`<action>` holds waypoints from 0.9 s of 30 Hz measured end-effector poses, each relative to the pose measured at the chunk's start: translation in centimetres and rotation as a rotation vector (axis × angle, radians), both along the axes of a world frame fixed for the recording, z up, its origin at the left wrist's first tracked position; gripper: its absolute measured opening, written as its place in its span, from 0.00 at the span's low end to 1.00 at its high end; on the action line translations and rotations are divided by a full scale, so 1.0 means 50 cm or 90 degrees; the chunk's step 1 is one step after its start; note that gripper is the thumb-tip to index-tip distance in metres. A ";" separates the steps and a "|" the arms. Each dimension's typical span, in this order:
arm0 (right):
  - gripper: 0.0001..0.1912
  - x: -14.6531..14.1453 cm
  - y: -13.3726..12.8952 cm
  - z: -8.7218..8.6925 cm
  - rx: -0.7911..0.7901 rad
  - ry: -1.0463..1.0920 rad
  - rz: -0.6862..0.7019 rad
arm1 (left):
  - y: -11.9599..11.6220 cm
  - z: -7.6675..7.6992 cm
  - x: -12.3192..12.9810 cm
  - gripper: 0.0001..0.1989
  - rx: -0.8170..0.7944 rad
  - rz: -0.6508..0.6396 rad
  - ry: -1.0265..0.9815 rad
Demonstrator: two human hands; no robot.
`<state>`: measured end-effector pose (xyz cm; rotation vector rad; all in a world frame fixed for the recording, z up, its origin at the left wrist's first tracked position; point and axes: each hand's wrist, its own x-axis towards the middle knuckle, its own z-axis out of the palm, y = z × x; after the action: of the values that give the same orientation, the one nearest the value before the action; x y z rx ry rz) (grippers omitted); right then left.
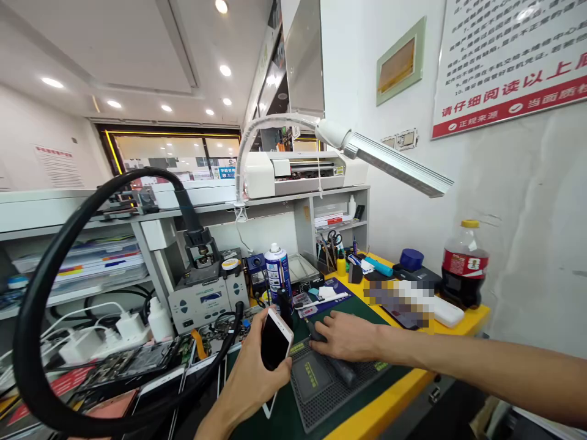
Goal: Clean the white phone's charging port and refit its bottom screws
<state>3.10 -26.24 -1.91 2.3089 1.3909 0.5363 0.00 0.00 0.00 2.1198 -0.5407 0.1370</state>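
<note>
L hand (254, 373) wraps round a phone (275, 342). R hand (351, 336) is half shut on a dark tool (315, 332). Big btl (465, 263) w/ yellow cap has dark drink (460, 288) in it.

At right on the bench (380, 408), a cola bottle (464, 266) with a yellow cap, near a round blue object (411, 259). Upright beyond the middle, a blue-and-white spray can (277, 273), right of a grey control unit (206, 300). Farther back, a white printer (261, 174) on a grey shelf (298, 197). At left, white plugs (131, 325); on the right wall, a red-and-white notice (509, 67).
</note>
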 end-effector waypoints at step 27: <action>0.14 -0.035 0.162 0.158 1.148 0.537 0.219 | 0.002 -0.066 0.012 0.33 -0.209 -0.015 -0.183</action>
<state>1.34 -18.13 5.98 3.9984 2.1113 1.4705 0.62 0.08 -3.31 1.7827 -0.6628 0.4895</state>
